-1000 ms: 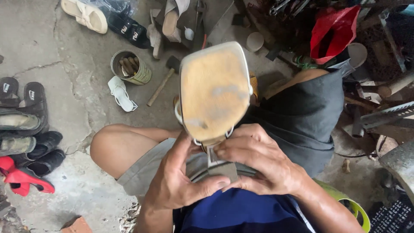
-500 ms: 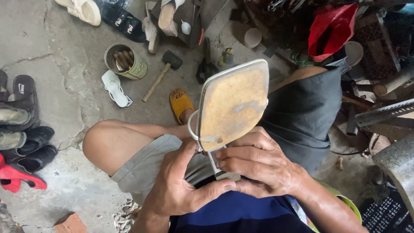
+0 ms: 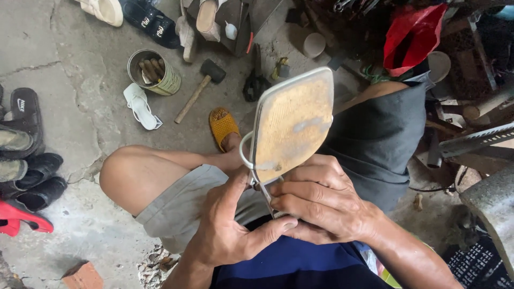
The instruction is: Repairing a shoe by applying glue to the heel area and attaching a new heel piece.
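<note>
Head view: both hands grip 1 sandal (image 3: 292, 126) over the lap, its tan sole tilted up toward the camera. Left hand (image 3: 227, 227) clasps its white strap from below, thumb touching the right hand (image 3: 318, 200), which wraps the heel end. Behind lie a hammer (image 3: 199, 85) and a tin (image 3: 155, 72) on the floor.

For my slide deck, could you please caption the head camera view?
Both hands, left hand and right hand, grip an upturned sandal, tan sole showing, over the lap.

Shoe-repair workshop — hammer (image 3: 199, 89) on cracked concrete floor (image 3: 64, 59), tin of tools (image 3: 154, 72), scattered sandals (image 3: 142, 106).
</note>
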